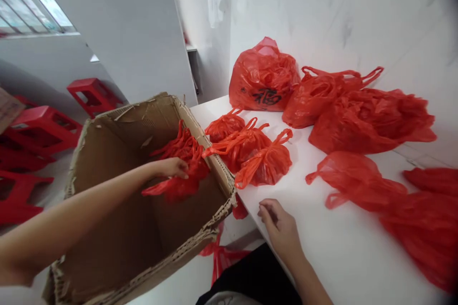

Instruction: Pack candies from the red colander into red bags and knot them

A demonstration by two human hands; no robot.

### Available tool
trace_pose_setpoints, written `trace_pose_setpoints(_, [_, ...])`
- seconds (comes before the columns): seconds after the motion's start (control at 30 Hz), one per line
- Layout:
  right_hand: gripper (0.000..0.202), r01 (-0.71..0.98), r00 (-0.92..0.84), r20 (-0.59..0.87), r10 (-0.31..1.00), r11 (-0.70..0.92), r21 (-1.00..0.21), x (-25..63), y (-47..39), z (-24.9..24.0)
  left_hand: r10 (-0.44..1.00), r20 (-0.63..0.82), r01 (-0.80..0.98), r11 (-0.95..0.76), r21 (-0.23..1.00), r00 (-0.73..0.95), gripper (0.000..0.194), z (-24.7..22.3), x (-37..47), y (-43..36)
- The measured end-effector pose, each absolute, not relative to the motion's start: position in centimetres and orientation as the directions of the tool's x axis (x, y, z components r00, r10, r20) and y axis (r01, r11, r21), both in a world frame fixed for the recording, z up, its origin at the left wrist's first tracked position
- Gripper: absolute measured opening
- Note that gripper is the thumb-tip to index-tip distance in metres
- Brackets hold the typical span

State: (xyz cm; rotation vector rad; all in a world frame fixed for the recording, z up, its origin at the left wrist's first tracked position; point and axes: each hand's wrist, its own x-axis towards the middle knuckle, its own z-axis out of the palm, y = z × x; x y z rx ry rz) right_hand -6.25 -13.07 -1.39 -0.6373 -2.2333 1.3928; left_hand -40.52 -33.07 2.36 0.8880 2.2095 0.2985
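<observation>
My left hand (172, 167) reaches into a torn cardboard box (118, 257) and grips a tied red plastic bag (181, 164) inside it. My right hand (281, 228) rests on the white table (322, 257) near its front edge, fingers loosely curled and holding nothing. Just beyond it lie three small tied red bags (266, 164), close to the box's right rim.
Larger red plastic bags (372, 121) lie along the tiled wall, one with black characters (263, 78). Flat red bags (422, 219) lie at the right. Red plastic stools (39, 128) stand on the floor at left. Another red bag (223, 257) hangs below the table edge.
</observation>
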Motion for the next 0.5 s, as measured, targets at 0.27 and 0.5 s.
trace_pose_setpoints(0.27, [0.022,0.172,-0.814,0.102,0.573,0.404,-0.899,-5.9,-13.0,-1.4,0.590,-0.524,0.541,0.798,0.264,-0.614,0.033,-6.2,-39.6,-30.4])
trace_pose_setpoints(0.5, [0.020,0.168,-0.829,0.092,0.552,0.402,-0.900,-6.0,-12.8,-1.4,0.554,-0.386,0.454,0.830,0.323,-0.738,0.033,-5.8,-39.2,-29.6])
